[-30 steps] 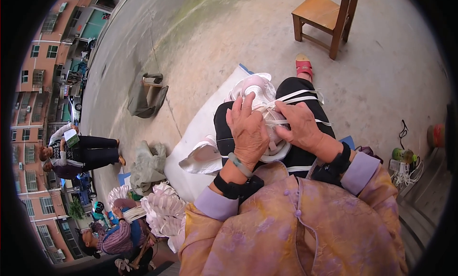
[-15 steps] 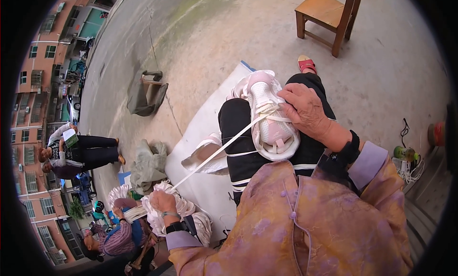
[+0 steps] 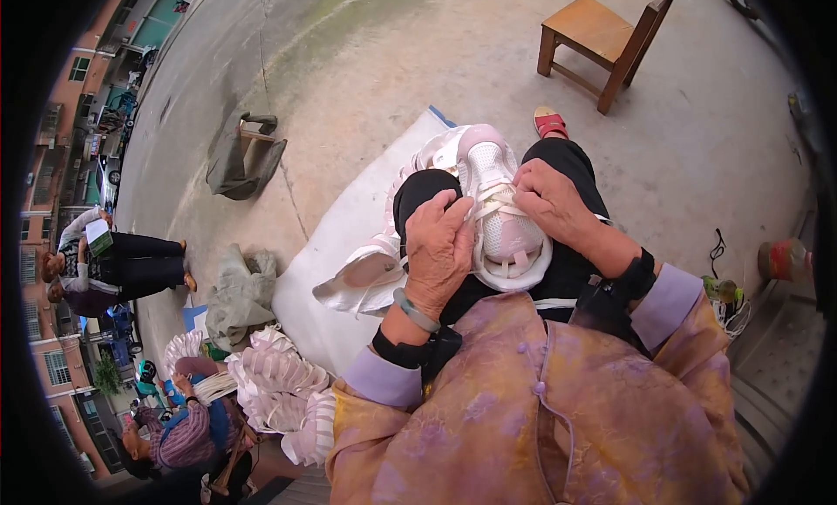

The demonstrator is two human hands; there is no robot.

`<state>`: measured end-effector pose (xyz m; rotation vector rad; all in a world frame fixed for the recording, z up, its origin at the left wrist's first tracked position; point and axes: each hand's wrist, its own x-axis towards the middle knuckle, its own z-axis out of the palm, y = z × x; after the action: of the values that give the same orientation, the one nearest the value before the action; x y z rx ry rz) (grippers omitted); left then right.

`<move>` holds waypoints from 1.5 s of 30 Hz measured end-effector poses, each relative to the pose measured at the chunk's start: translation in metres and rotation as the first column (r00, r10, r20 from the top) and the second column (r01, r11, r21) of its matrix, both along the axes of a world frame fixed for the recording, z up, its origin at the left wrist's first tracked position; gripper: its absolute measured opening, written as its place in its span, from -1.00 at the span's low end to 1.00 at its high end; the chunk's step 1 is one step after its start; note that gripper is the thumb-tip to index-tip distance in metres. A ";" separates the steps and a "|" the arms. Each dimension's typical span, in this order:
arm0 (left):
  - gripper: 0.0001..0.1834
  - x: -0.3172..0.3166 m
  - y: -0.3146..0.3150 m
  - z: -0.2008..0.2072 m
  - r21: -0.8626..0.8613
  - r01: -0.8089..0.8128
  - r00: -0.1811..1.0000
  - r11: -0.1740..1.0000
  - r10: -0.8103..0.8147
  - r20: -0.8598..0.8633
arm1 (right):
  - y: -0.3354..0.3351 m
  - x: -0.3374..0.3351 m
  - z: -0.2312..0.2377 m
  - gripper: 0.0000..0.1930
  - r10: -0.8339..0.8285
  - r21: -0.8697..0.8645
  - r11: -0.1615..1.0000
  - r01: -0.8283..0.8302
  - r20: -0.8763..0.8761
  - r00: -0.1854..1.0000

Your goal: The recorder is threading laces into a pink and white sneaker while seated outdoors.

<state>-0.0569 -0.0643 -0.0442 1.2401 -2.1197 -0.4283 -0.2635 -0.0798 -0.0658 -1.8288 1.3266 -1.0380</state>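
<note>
A pale pink and white sneaker (image 3: 508, 235) rests across my lap, its toe pointing away from me. A white shoelace (image 3: 499, 194) crosses its tongue. My left hand (image 3: 438, 243) is at the shoe's left side, fingers closed in a pinch on what looks like the shoelace. On the opposite side, my right hand (image 3: 551, 200) has its fingers curled against the eyelets, pinching the lace there. The fingertips of both hands partly hide the lace ends. Another white shoe part (image 3: 362, 274) lies left of my knee on a white sheet (image 3: 318, 243).
Piles of pinkish-white shoe uppers (image 3: 275, 378) lie at the lower left, near a seated person (image 3: 187, 431). Two people stand farther left. A wooden chair (image 3: 588, 30) stands ahead, and a grey cloth-draped stool (image 3: 244, 156) sits to the left. Bottles (image 3: 780, 261) are at right.
My left hand has come from the lower left, where it held the lace stretched out, up to the shoe's left side. The right hand stays at the eyelets. The long taut lace no longer shows.
</note>
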 end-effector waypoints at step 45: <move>-0.75 0.052 -0.010 0.024 0.013 0.126 0.961 0.992 -0.125 0.247 | 0.022 -0.051 0.044 -0.88 -0.021 -0.359 0.882 -0.305 -0.676 0.736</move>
<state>-0.0049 -0.0741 -0.0206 1.2143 -2.4186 -0.3386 -0.3143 -0.0573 -0.0219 -2.8045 1.3483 -0.6379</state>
